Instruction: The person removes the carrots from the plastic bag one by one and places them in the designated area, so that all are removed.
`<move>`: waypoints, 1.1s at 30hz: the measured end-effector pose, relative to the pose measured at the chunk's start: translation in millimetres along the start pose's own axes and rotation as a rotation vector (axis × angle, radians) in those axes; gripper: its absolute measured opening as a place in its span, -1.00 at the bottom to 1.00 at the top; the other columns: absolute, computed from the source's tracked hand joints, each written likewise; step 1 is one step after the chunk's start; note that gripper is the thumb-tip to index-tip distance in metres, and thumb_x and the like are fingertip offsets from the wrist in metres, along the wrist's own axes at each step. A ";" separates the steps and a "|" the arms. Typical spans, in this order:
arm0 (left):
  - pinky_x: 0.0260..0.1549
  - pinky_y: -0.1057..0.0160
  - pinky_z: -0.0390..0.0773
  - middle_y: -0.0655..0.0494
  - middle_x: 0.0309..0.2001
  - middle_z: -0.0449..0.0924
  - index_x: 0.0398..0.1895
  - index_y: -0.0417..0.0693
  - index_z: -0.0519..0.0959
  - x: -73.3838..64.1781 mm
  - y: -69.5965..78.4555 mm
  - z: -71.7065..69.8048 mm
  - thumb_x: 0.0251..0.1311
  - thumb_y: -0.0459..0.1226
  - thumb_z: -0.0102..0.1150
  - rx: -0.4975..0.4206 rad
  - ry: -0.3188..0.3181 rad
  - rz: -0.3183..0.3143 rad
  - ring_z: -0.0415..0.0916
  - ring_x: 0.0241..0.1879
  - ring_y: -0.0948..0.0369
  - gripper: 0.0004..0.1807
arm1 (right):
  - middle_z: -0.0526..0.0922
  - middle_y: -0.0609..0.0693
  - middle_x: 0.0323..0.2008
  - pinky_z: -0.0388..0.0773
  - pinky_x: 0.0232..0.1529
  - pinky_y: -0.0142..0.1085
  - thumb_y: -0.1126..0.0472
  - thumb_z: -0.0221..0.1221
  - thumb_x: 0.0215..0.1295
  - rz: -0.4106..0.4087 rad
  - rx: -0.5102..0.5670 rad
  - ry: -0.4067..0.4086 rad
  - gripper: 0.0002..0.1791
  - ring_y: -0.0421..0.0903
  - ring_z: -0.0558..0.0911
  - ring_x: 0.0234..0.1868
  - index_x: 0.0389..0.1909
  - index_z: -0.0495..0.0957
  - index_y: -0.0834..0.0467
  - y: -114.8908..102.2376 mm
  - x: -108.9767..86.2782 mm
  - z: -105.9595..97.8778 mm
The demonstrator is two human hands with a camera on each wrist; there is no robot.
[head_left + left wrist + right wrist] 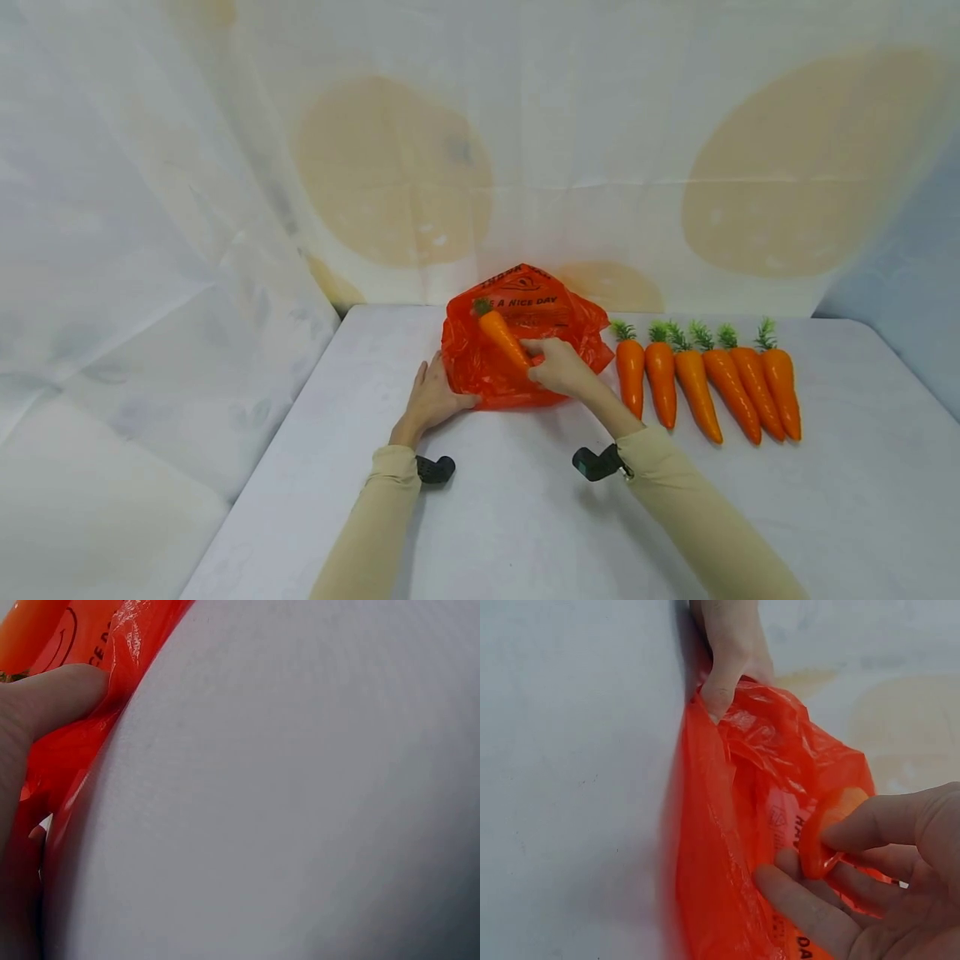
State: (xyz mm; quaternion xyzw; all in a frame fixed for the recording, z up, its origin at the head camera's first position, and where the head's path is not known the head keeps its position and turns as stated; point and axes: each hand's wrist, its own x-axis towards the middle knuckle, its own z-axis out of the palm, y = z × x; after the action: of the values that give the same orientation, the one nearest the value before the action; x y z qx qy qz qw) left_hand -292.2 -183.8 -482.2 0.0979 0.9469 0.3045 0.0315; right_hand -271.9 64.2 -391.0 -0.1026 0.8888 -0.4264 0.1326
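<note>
A red plastic bag [517, 398] with black print lies on the table, its mouth spread toward me. At its left side is my left hand [435, 398], with the thumb [71, 690] over the bag's rim and the film held between thumb and fingers. My right hand [557, 367] pinches an orange carrot [504, 337] by its narrow tip, over the bag's mouth. The carrot's green top points away and to the left. In the right wrist view, the thumb and fingers of my right hand [900, 870] close on the carrot tip [826, 836]. The bag's depths are partly hidden.
Several carrots with green tops [693, 383] lie side by side on the table right of the bag. A white cloth covers the table [510, 517]. Behind it hangs a patterned curtain [585, 150], close to the bag's back.
</note>
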 end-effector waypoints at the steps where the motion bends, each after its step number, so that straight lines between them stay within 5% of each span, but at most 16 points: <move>1: 0.51 0.00 -0.39 -0.06 0.58 -0.07 0.59 -0.09 -0.12 0.0 -0.3 0.1 0.03 0.12 0.32 0.003 0.001 0.001 -0.23 0.57 0.04 0.18 | 0.54 0.19 0.12 0.50 -0.40 -0.40 0.38 0.10 0.26 -0.001 -0.002 0.000 -0.33 -0.05 0.47 -0.42 0.43 0.29 0.22 0.3 -0.9 -0.4; 16: 0.51 0.01 -0.38 -0.08 0.57 -0.06 0.58 -0.13 -0.10 -0.6 0.0 -0.6 0.03 0.11 0.33 -0.004 0.008 0.005 -0.21 0.56 0.04 0.17 | 0.60 0.15 -0.01 0.49 -0.39 -0.38 0.36 0.11 0.21 0.004 -0.014 0.046 -0.35 -0.04 0.49 -0.38 0.39 0.37 0.20 8.5 -19.4 -11.4; 21: 0.51 0.00 -0.35 -0.09 0.57 -0.05 0.58 -0.14 -0.11 -0.9 0.6 -1.6 0.03 0.11 0.31 0.026 0.003 0.009 -0.21 0.57 0.03 0.17 | 0.59 0.09 -0.36 0.42 -0.47 -0.38 0.36 0.10 0.24 0.015 -0.031 0.106 -0.46 -0.06 0.44 -0.53 0.29 0.49 0.21 13.4 -23.8 -13.1; 27: 0.51 -0.02 -0.35 -0.09 0.57 -0.06 0.58 -0.13 -0.12 -1.8 1.2 -1.7 0.03 0.11 0.30 0.023 0.002 0.010 -0.23 0.57 0.03 0.17 | 0.65 0.17 -0.26 0.40 -0.52 -0.36 0.33 0.09 0.32 0.010 0.001 0.202 -0.58 -0.05 0.46 -0.55 0.19 0.59 0.20 19.5 -28.4 -18.1; 33: 0.51 0.00 -0.36 -0.13 0.57 -0.09 0.58 -0.16 -0.14 -1.2 3.3 -2.1 0.03 0.11 0.32 0.013 0.002 0.008 -0.21 0.57 0.01 0.19 | 0.67 0.16 -0.44 0.25 -0.64 -0.37 0.33 0.09 0.33 -0.060 0.026 0.328 -0.66 -0.03 0.47 -0.61 0.06 0.67 0.20 25.2 -36.0 -32.3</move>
State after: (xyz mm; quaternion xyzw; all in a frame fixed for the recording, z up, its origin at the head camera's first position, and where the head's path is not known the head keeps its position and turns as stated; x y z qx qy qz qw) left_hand -290.8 -182.7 -478.6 0.1015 0.9486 0.2985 0.0285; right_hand -250.2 114.0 -386.0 -0.0564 0.8896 -0.4525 -0.0257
